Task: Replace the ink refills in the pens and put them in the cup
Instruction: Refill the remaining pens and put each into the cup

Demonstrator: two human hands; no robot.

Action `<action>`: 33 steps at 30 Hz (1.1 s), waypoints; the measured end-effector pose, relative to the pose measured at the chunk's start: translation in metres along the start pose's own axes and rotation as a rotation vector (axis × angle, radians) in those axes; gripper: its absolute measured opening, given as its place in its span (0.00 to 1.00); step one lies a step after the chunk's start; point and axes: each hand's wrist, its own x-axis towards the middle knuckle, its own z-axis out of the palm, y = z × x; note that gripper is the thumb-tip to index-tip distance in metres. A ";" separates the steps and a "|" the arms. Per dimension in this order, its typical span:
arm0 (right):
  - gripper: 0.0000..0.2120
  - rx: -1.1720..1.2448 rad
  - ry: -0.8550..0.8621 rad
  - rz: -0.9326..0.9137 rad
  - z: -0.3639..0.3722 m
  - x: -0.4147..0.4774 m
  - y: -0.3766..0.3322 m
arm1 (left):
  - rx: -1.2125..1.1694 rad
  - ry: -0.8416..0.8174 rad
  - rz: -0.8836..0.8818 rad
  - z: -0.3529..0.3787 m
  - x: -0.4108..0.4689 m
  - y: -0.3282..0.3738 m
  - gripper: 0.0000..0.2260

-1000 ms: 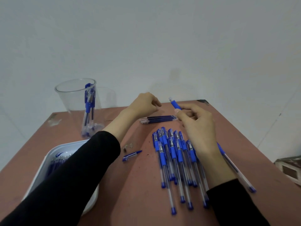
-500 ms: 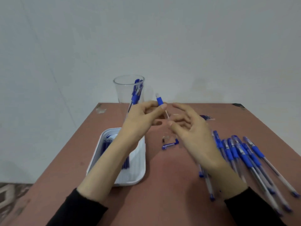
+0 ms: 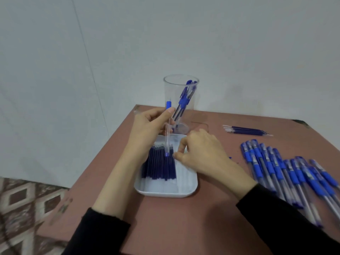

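Reddish-brown table point(image 3: 165, 227) beneath everything. Patterned floor point(image 3: 22, 208) below its edge, left of the white tray point(image 3: 165, 195). Tray taken as reference, on the left part of the table.

Right of tray, well apart: large pile of blue-grip pens point(image 3: 287, 173), side by side, roughly parallel, partly overlapping.

Just behind tray: clear cup point(image 3: 171, 92), upright, with a few blue pens point(image 3: 184, 100) inside, leaning toward its right wall.

Inside tray, left half: row of dark blue refills point(image 3: 160, 166), packed side by side, lengthwise.

Left hand point(image 3: 147, 129) over tray's far left corner, clamped on a clear pen barrel point(image 3: 167, 137), thumb and fingers curled round its upper part. Barrel near upright above the refill row, blue piece at top, blue end at bottom just over the refills; touching them or not, cannot tell.

Right hand point(image 3: 202, 151) over tray's right half, fingers curled, thumb and forefinger drawn together at the right edge of the refill row. Refill caught between them or not: cannot tell.

Behind and right of tray, beyond the pile: small bundle of loose refills point(image 3: 246, 130), flat on the table, crosswise.
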 end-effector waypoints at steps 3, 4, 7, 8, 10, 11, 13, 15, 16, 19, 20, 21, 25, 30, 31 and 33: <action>0.10 -0.071 -0.039 0.004 0.005 0.005 -0.005 | -0.039 0.001 -0.011 -0.002 0.004 0.000 0.08; 0.10 -0.082 -0.046 0.006 0.005 0.006 -0.006 | -0.051 0.004 -0.015 -0.003 0.004 0.000 0.08; 0.08 -0.121 -0.077 0.018 0.004 0.008 -0.009 | -0.065 0.006 -0.020 -0.002 0.004 -0.001 0.10; 0.09 -0.155 -0.093 0.021 0.003 0.008 -0.012 | -0.056 0.002 -0.017 -0.001 0.004 -0.001 0.10; 0.13 -0.233 -0.123 0.031 0.003 0.010 -0.016 | -0.043 -0.003 -0.015 0.000 0.004 -0.001 0.10; 0.16 -0.256 -0.137 0.040 0.003 0.011 -0.018 | -0.044 -0.004 -0.017 0.000 0.004 -0.001 0.10; 0.18 -0.260 -0.156 0.057 0.001 0.013 -0.019 | -0.047 -0.007 -0.019 -0.001 0.004 0.000 0.09; 0.18 -0.251 -0.169 0.074 0.000 0.014 -0.019 | -0.042 -0.009 -0.020 -0.001 0.003 0.000 0.08; 0.18 -0.252 -0.170 0.078 0.000 0.015 -0.020 | -0.043 -0.010 -0.021 -0.001 0.003 0.000 0.08; 0.19 -0.278 -0.167 0.084 0.002 0.016 -0.022 | -0.051 -0.005 -0.025 -0.001 0.004 0.000 0.08; 0.20 -0.288 -0.165 0.086 0.003 0.017 -0.022 | -0.051 -0.002 -0.024 -0.001 0.004 0.000 0.08; 0.20 -0.295 -0.160 0.088 0.003 0.017 -0.023 | -0.049 0.001 -0.022 -0.001 0.004 0.000 0.08; 0.19 -0.262 -0.096 0.089 0.004 0.018 -0.023 | -0.054 0.003 -0.021 -0.001 0.004 -0.002 0.09; 0.19 -0.253 -0.050 0.101 0.006 0.019 -0.023 | -0.065 0.007 -0.030 -0.002 0.005 -0.001 0.09; 0.19 -0.236 -0.049 0.113 0.007 0.020 -0.021 | -0.067 0.009 -0.031 -0.002 0.005 -0.001 0.08; 0.19 -0.159 -0.027 0.144 0.009 0.021 -0.018 | -0.073 0.010 -0.032 -0.003 0.005 -0.001 0.08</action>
